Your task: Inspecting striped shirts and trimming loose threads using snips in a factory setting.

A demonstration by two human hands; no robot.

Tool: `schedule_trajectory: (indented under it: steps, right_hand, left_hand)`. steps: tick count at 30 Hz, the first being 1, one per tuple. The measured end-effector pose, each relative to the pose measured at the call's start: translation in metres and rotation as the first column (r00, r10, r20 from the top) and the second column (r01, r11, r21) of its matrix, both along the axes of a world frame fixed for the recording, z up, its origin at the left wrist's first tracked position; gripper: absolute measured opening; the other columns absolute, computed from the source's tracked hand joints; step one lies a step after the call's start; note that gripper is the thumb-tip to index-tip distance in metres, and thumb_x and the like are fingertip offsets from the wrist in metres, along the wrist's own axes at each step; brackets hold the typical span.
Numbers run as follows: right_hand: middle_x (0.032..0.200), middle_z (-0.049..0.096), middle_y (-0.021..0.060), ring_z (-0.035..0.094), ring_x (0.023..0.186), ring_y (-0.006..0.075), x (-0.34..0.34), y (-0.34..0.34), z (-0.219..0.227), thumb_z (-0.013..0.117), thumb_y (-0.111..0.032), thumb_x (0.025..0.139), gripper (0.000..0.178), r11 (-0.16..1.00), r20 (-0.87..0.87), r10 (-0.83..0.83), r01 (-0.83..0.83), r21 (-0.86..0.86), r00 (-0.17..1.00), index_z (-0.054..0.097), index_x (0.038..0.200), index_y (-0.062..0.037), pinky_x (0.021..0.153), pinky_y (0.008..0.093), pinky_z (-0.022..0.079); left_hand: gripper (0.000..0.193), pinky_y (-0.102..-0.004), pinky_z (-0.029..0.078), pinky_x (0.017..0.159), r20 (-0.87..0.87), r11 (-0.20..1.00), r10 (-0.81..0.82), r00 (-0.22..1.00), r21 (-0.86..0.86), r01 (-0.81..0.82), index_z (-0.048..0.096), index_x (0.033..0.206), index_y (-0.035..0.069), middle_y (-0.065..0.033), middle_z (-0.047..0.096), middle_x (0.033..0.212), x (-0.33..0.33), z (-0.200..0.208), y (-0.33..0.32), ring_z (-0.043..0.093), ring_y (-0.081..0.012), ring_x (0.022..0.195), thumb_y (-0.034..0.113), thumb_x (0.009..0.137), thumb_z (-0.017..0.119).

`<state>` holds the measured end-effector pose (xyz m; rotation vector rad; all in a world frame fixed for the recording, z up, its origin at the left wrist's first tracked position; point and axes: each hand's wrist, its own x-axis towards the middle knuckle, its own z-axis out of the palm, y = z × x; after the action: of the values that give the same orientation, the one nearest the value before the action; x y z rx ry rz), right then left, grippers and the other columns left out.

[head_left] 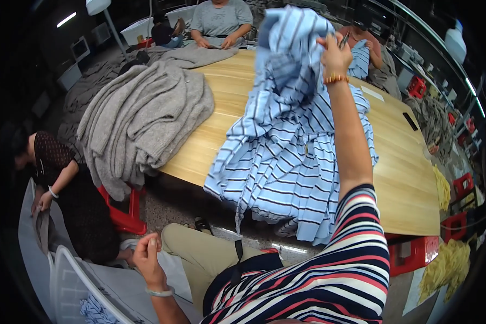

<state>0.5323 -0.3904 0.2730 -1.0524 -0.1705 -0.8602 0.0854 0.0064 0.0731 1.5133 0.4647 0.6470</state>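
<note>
The right arm (351,135) hides some striped cloth (286,162); the lower edge crops a white basket (67,286).

Tabletop (399,189) bright; background dim; fisheye edges black.

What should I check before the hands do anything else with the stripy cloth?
1. Right hand gripping the striped cloth: ok, part is lifted.
2. Left hand on the cloth: not ok, it's away from it.
3. Cloth all on the table: not ok, its near end hangs over the edge.
4. Grey pile apart from the cloth: ok.
5. Left hand empty: cannot tell for sure.
</note>
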Motion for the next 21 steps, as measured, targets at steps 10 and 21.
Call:
schedule_trajectory:
  steps: [10,21]
  right_hand:
    - [0.071,0.061,0.0005,0.045,0.055,0.0068,-0.108,0.152,-0.161,0.046,-0.028,0.103,0.035,0.398,-0.233,0.183,-0.289,-0.871,0.955,0.072,0.113,-0.007,0.052,0.023,0.036]
    - [0.072,0.059,0.002,0.052,0.07,0.0083,-0.178,0.232,-0.226,0.048,-0.027,0.105,0.037,-0.037,-0.563,0.49,-0.629,-0.777,0.666,0.063,0.125,0.0001,0.077,0.0261,0.044]
  left_hand:
    - [0.019,-0.0258,0.046,0.068,-0.153,0.718,-0.025,0.988,0.685,0.125,0.07,0.102,0.002,-0.0074,0.065,0.092,-0.003,0.092,0.093,0.059,-0.0129,0.077,0.015,0.088,0.067]
    - [0.069,-0.0423,0.048,0.095,-0.66,0.607,0.736,-0.147,0.741,-0.287,0.062,0.124,0.005,-0.0179,0.065,0.118,-0.421,-0.113,0.258,0.059,-0.0343,0.115,0.05,0.073,0.076]
